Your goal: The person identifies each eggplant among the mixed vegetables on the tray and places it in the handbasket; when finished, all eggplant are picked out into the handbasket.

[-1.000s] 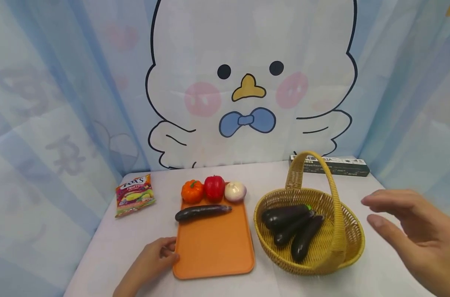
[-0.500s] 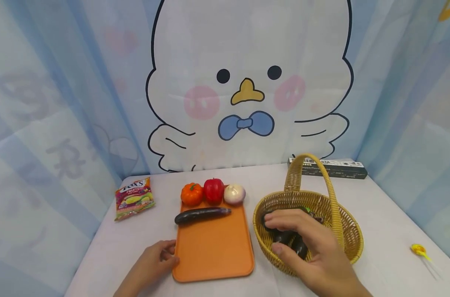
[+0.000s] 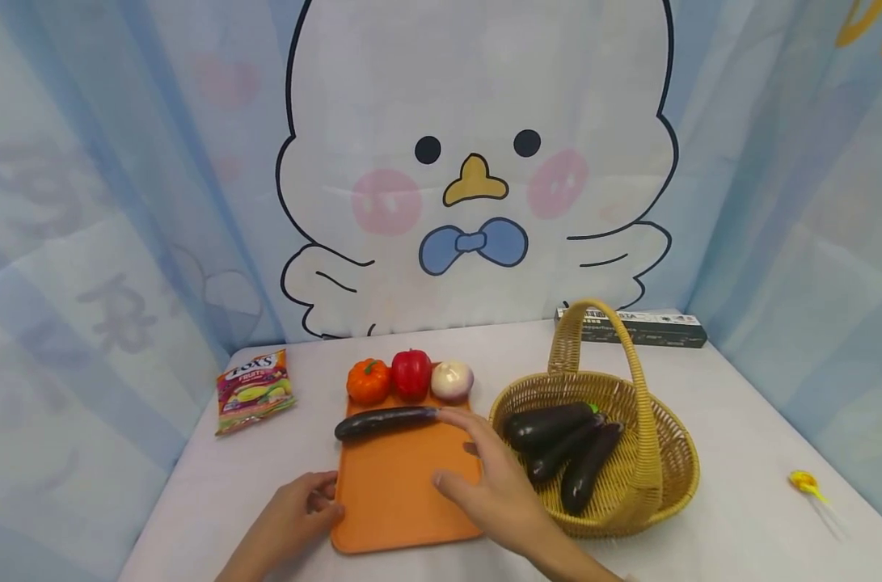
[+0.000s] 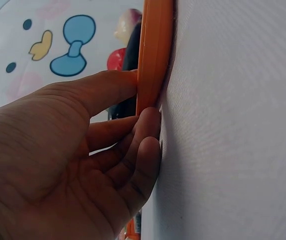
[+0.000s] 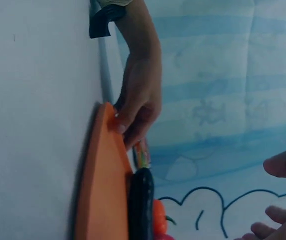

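My left hand holds the left edge of an orange tray, thumb at the rim and fingers curled at its side; the left wrist view shows this grip on the tray closely. Over the tray's right part hovers my right hand, thumb and fingers spread apart with nothing between them. Its fingertips overlap the stem end of a dark eggplant lying across the tray. Behind that eggplant, at the tray's far end, sit an orange pumpkin, a red bell pepper and a white-purple onion.
A yellow wicker basket with a tall handle stands right of the tray, holding several eggplants. A Fox's candy bag lies at back left, a long dark box at back right. A yellow lollipop lies far right.
My right hand has moved left from beside the basket, across it, to above the tray. The left hand has stayed at the tray's edge. The lollipop has come into sight.
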{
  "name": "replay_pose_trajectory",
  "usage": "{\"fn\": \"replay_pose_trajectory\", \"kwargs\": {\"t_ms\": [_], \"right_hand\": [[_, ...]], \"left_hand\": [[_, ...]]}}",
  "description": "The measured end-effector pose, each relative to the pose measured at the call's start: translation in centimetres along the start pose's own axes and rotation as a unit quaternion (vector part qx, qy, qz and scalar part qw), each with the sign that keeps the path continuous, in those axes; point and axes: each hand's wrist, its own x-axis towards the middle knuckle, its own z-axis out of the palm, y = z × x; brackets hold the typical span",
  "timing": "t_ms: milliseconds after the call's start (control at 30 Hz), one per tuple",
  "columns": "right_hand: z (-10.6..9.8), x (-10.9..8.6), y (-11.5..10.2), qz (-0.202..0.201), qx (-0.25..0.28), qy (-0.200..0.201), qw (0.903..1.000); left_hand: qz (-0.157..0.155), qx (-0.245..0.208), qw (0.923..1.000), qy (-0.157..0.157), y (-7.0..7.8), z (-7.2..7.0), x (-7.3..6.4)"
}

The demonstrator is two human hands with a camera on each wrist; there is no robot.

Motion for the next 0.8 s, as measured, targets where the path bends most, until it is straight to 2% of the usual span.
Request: {"fn": "replay_pose_trajectory", "kwargs": {"t_ms": [100, 167, 367, 433, 800], "right_hand": [[1.2, 0.9, 1.4, 0.017, -0.007, 0.014, 0.9997], [1.7, 1.6, 2.2, 0.031, -0.017, 0.027, 0.999], [3.1, 3.2, 4.0, 0.107, -0.029, 0.047, 0.9928], [3.6, 3.6, 4.5, 0.125, -0.029, 0.053, 0.9903], [6.4, 5.3, 7.2, 0.156, 0.005, 0.112, 0.9815]], "left_hand": [[-0.001, -0.002, 1.0, 0.002, 0.3, 0.0, 0.2], [0.01, -0.007, 0.9999, 0.005, 0.7, 0.0, 0.5], [0.041, -0.014, 0.9989, 0.016, 1.2, 0.0, 0.9], [0.037, -0.01, 0.9991, 0.016, 1.1, 0.2, 0.8], [0.007, 0.003, 0.9999, 0.01, 0.1, 0.1, 0.0]]}}
